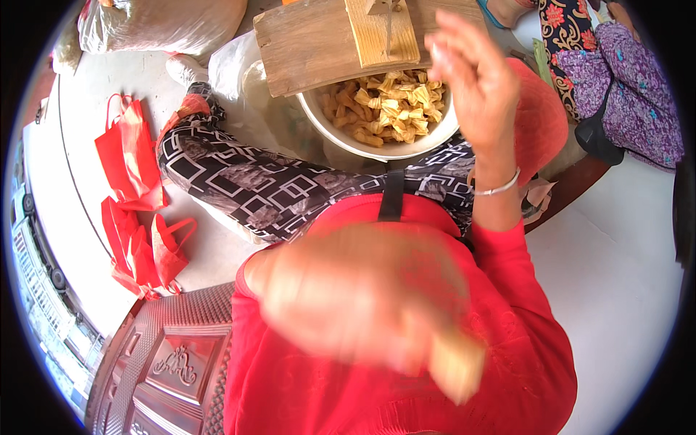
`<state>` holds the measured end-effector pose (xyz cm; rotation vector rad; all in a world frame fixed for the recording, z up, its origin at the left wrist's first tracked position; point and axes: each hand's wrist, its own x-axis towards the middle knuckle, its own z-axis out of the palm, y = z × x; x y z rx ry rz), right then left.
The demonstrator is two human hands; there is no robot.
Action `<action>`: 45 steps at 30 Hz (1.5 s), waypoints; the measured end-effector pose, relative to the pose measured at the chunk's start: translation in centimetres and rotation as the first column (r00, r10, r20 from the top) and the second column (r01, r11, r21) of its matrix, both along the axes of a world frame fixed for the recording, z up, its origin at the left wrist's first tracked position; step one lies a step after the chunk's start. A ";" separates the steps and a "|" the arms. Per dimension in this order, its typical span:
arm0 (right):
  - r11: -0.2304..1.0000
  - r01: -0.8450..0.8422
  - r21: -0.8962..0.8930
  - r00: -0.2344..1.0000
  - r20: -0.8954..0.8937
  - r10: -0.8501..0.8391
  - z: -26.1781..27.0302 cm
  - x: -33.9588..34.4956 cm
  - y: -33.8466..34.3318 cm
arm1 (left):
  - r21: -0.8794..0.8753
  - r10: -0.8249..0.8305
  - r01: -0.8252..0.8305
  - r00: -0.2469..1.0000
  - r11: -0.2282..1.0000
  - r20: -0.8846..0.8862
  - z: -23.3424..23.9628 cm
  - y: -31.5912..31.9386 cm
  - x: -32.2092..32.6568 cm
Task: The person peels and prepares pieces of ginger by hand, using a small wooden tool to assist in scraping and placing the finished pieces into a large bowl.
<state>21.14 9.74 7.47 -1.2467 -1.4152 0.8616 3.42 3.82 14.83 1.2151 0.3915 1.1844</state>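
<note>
My left hand (pixel 348 293) is blurred and close to the camera, in front of my red top. It grips a yellow piece (pixel 459 364), whose shape is too smeared to make out. My right hand (pixel 473 81), a pale bangle (pixel 497 188) on its wrist, is raised by the right end of a wooden board (pixel 310 46). Its fingers are apart and I see nothing in them. A smaller wooden block (pixel 375 32) with a thin metal spike (pixel 389 32) sits on the board. Below it, a white basin (pixel 353 147) holds many knotted yellow strips (pixel 402 109).
Red bags (pixel 133 157) lie on the floor at left. A stuffed plastic sack (pixel 163 24) stands at upper left, and clear plastic sheeting (pixel 272 114) is beside the basin. Another person's purple patterned garment (pixel 641 103) is at upper right. A carved door panel (pixel 179 364) is at lower left.
</note>
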 end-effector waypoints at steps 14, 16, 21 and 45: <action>0.968 -0.041 -0.248 0.862 0.481 0.159 -12.2 1.7 -7.5 | -0.334 0.262 -0.708 0.591 0.623 -0.763 -19.3 -0.8 -7.8; 0.979 -0.052 -0.199 0.829 0.538 0.153 -12.7 1.4 -7.3 | -0.577 0.375 -0.721 0.693 0.383 -0.616 -22.2 1.0 -9.3; 0.976 -0.054 -0.211 0.757 0.628 0.178 -12.6 1.2 -7.0 | -0.897 0.458 -0.441 0.806 0.042 -0.375 -31.7 7.4 -10.2; 0.987 -0.038 -0.157 0.744 0.654 0.133 -12.9 0.7 -6.9 | -0.092 -0.120 -0.114 -0.270 0.989 -0.955 -43.7 2.5 -9.8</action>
